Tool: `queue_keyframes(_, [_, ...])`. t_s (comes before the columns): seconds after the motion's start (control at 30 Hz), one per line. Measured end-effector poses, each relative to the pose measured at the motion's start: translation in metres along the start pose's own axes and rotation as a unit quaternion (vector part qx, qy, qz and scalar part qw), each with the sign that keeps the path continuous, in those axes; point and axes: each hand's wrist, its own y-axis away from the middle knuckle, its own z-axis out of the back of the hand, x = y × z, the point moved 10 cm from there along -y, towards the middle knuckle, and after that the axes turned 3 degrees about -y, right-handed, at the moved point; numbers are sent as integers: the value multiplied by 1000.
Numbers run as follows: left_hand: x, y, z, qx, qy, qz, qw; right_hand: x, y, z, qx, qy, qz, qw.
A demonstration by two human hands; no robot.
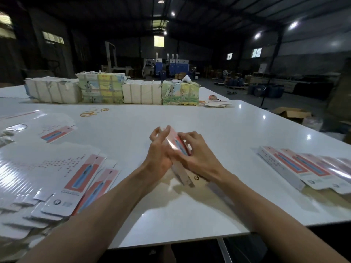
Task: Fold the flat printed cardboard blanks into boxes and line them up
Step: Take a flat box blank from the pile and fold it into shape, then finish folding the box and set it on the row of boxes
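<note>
Hands: left hand [158, 149] curls round the far end of the half-folded box [177, 144]; right hand [197, 154] clasps its printed face.
Place: mid-desk [133, 120], box held just above it.
Handling: likely light, glossy, slippery and easily creased; best gripped at the edges beside the score lines.

The white table [133, 133] is being covered on its left side by a heap of flat blanks [62, 173]. Folded boxes [296, 168] are being kept in a row at the right. Four wrapped bundles [112, 90] are being carried along the far edge, and rubber bands [91, 112] are lying just before them.
</note>
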Motion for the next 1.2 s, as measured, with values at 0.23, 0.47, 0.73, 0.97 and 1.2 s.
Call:
queue_keyframes(0.23, [14, -1, -11, 40, -179, 35, 982, 5, 8, 37, -9, 99, -34, 994])
queue_keyframes(0.47, [9, 4, -10, 79, -406, -84, 906, -83, 48, 146, -41, 312, -202, 928])
queue_keyframes(0.73, [21, 9, -16, 122, -539, -71, 831, -132, 97, 186, -5, 566, -244, 787])
queue_keyframes(0.97, [24, 10, -19, 135, -563, -66, 813, -139, 97, 180, 19, 560, -273, 782])
queue_keyframes(1.2, [17, 16, -22, 146, -572, -50, 806, -148, 106, 190, -18, 568, -304, 764])
